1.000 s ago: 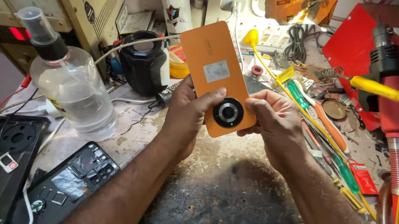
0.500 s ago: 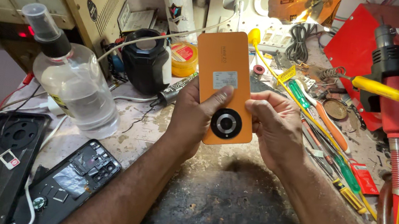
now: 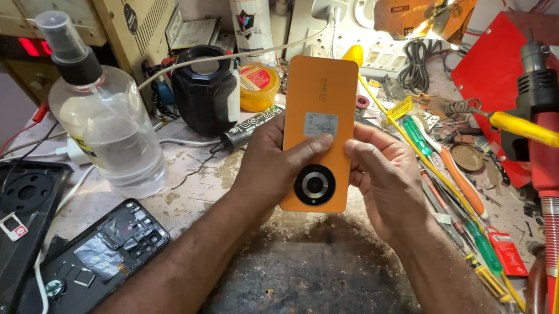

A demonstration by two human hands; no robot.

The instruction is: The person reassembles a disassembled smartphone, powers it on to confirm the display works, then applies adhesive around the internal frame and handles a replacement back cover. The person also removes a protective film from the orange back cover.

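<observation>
Above the worn, stained surface (image 3: 318,294), head view:

Phone: an orange rectangular phone (image 3: 317,133) with a round black camera ring, back side up, is held upright over the middle of the surface.

Left hand (image 3: 271,167): closed on the phone's left edge, thumb laid across the back just below a small grey sticker.

Right hand (image 3: 382,179): wrapped on the right edge, fingers curled behind.

Change: a second ago the phone leaned left; now it stands nearly straight and its top reaches higher, so the back faces the camera squarely, which suits a look over the back.

Left of the hands: a clear plastic spray bottle (image 3: 106,118) stands well apart; an opened black phone (image 3: 101,256) lies flat near the front edge.

Right: green-handled screwdrivers (image 3: 480,236) lie among other tools.
</observation>
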